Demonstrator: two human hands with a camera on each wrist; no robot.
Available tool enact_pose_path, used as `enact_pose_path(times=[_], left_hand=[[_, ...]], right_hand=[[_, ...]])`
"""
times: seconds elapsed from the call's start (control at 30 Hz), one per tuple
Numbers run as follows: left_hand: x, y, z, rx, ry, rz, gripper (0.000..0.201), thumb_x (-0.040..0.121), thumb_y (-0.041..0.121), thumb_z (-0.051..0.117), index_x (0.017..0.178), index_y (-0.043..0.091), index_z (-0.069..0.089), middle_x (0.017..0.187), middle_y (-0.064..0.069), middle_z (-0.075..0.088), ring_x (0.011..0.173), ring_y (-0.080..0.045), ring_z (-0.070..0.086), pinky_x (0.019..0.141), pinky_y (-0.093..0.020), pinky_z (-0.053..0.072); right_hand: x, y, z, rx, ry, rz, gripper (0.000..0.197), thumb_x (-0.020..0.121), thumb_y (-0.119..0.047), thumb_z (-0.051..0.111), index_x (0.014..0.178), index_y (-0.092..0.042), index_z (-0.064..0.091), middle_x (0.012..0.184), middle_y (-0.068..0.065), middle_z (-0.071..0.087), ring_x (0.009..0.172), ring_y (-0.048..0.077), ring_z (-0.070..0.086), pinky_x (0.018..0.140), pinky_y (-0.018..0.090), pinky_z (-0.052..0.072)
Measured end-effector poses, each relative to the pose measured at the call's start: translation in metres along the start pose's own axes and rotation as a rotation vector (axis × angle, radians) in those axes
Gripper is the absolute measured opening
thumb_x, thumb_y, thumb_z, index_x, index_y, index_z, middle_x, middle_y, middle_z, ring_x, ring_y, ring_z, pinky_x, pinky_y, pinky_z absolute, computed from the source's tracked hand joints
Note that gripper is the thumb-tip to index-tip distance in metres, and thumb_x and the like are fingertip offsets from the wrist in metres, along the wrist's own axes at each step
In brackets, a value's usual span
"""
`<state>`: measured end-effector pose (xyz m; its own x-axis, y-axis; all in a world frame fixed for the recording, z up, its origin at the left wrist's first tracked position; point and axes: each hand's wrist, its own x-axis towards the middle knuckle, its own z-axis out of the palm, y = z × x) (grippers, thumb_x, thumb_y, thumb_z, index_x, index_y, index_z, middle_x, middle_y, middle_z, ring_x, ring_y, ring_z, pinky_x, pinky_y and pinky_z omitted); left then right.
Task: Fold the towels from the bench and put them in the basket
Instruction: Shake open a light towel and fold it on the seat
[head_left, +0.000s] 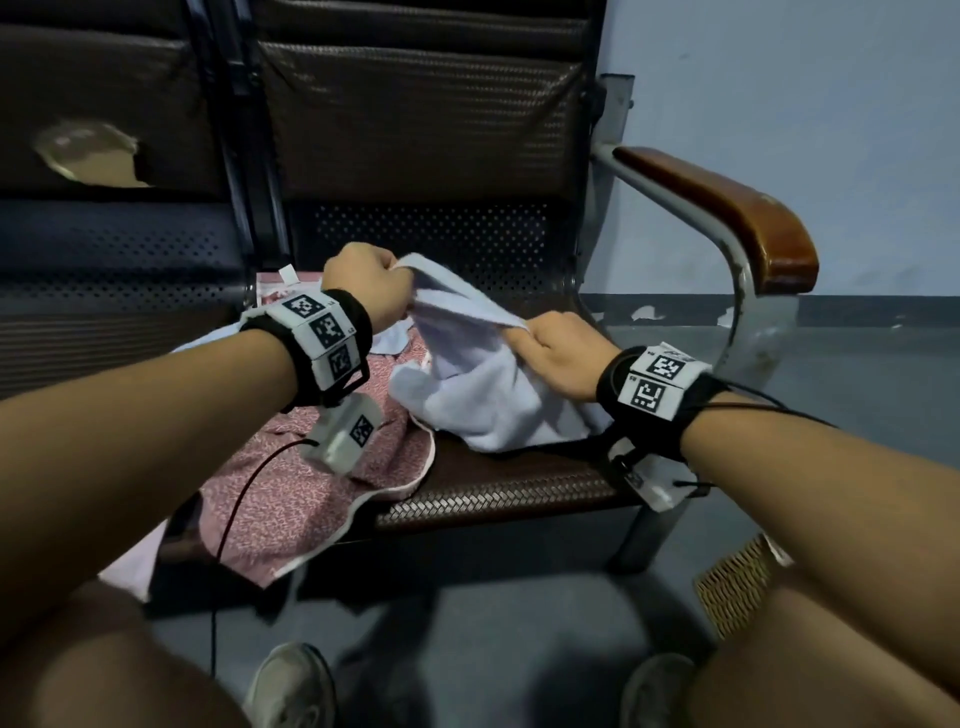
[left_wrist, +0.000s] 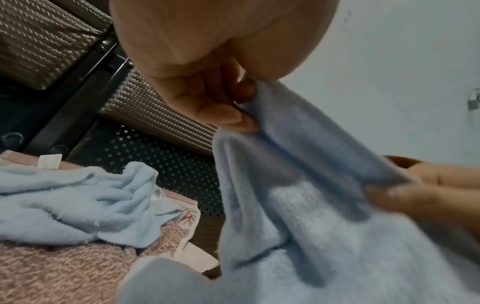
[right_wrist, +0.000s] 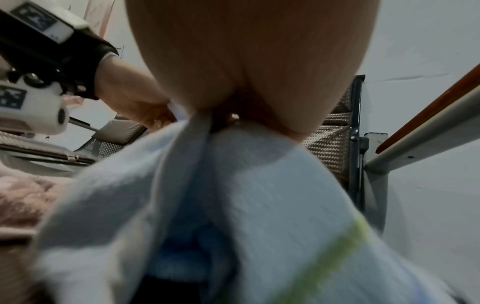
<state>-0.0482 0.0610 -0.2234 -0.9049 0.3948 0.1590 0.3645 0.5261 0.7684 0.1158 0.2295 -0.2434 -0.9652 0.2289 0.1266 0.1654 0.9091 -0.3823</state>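
A person stands facing a bench (head_left: 498, 488) with both bare forearms stretched forward and a tracking band on each wrist. The left hand (head_left: 363, 286) is raised, knuckles up, its fingers curled tight around the top edge of a pale blue towel (head_left: 483, 395). The right hand (head_left: 558, 356) sits lower and a little nearer the person, palm down, its fingers and thumb pinching the same edge. The two hands are a short way apart, with the edge of the towel drawn between them and sloping down from left hand to right. The rest of the towel hangs below the hands and bunches on the bench seat.

Under the left wrist lies a pink patterned towel (head_left: 311, 499), spread over the seat and drooping off its front edge. In the left wrist view a second light blue towel (left_wrist: 78, 203) lies crumpled on top of the pink one, to the left of that hand.

Below the right forearm, on the floor beside the bench leg, a corner of a woven basket (head_left: 737, 582) shows. Past the right hand stands the bench's wooden armrest (head_left: 737, 208).
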Motion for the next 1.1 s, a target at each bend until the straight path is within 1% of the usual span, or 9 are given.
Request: enact_pose_path(times=[0.13,0.23,0.3,0.47,0.57,0.77,0.9,0.97,1.1], left_hand=[[0.007,0.001,-0.001,-0.027,0.096,-0.070,0.032,0.089,0.022,0.042,0.062,0.009,0.053,0.079,-0.016,0.063,0.088,-0.040,0.064,0.069,-0.039,0.048],[0.016,-0.004,-0.002,-0.115,0.173,-0.108,0.027,0.092,0.014,0.037,0.101,0.005,0.061,0.109,-0.018,0.063,0.101,-0.039,0.062,0.078,-0.042,0.055],[0.019,-0.010,-0.008,-0.258,0.162,-0.118,0.039,0.090,0.007,0.036,0.118,0.014,0.062,0.114,-0.007,0.061,0.092,-0.030,0.066,0.064,-0.037,0.061],[0.018,-0.030,-0.017,-0.237,0.037,-0.057,0.017,0.083,0.014,0.070,0.070,0.024,0.076,0.072,-0.002,0.074,0.068,-0.021,0.074,0.067,-0.035,0.063],[0.021,-0.033,-0.024,-0.273,0.033,-0.103,0.018,0.090,0.023,0.065,0.078,0.011,0.072,0.069,-0.010,0.072,0.066,-0.026,0.075,0.064,-0.037,0.062],[0.023,-0.026,-0.038,-0.099,0.262,-0.036,0.035,0.098,0.027,0.033,0.076,0.009,0.053,0.092,-0.017,0.063,0.087,-0.036,0.058,0.073,-0.040,0.044],[0.027,-0.028,-0.051,-0.185,0.273,-0.052,0.039,0.089,0.018,0.035,0.101,0.011,0.072,0.107,-0.017,0.068,0.100,-0.034,0.062,0.088,-0.045,0.052],[0.025,-0.033,-0.051,-0.249,0.189,-0.047,0.030,0.086,0.018,0.041,0.092,0.013,0.071,0.087,-0.015,0.064,0.082,-0.027,0.059,0.077,-0.049,0.054],[0.013,-0.042,-0.050,-0.266,-0.083,-0.026,0.013,0.082,0.008,0.076,0.072,0.016,0.073,0.067,-0.005,0.067,0.064,-0.016,0.063,0.055,-0.026,0.056]], right_hand=[[-0.004,0.009,-0.001,-0.067,-0.142,0.068,0.054,0.102,-0.041,0.044,0.054,-0.016,0.042,0.056,0.004,0.050,0.058,0.026,0.052,0.061,0.033,0.039],[-0.007,0.017,-0.008,-0.130,-0.179,0.112,0.049,0.098,-0.038,0.050,0.056,-0.014,0.051,0.061,0.008,0.060,0.064,0.028,0.059,0.066,0.036,0.050],[-0.010,0.021,-0.013,-0.175,-0.203,0.147,0.044,0.096,-0.037,0.055,0.061,-0.011,0.061,0.064,0.009,0.064,0.067,0.027,0.062,0.069,0.036,0.052],[-0.009,0.030,-0.030,-0.023,0.117,0.200,0.032,0.092,-0.029,0.062,0.068,-0.007,0.066,0.058,0.007,0.054,0.058,0.019,0.051,0.059,0.031,0.037],[-0.010,0.033,-0.040,0.068,0.219,0.192,0.029,0.088,-0.032,0.072,0.069,-0.010,0.069,0.057,0.000,0.056,0.056,0.011,0.052,0.057,0.028,0.038],[-0.008,0.020,-0.041,-0.149,-0.012,0.090,0.045,0.091,-0.044,0.067,0.060,-0.013,0.057,0.056,0.003,0.051,0.056,0.017,0.048,0.054,0.027,0.036],[-0.007,0.020,-0.043,-0.179,-0.041,0.130,0.046,0.096,-0.037,0.060,0.058,-0.013,0.053,0.056,0.006,0.050,0.060,0.027,0.051,0.058,0.037,0.038],[-0.008,0.022,-0.043,-0.142,0.031,0.152,0.044,0.096,-0.031,0.057,0.055,-0.018,0.050,0.055,0.003,0.049,0.063,0.028,0.052,0.060,0.036,0.037],[-0.007,0.028,-0.048,-0.105,0.171,0.211,0.029,0.095,-0.028,0.056,0.073,-0.015,0.071,0.057,0.002,0.055,0.069,0.029,0.058,0.064,0.033,0.037]])
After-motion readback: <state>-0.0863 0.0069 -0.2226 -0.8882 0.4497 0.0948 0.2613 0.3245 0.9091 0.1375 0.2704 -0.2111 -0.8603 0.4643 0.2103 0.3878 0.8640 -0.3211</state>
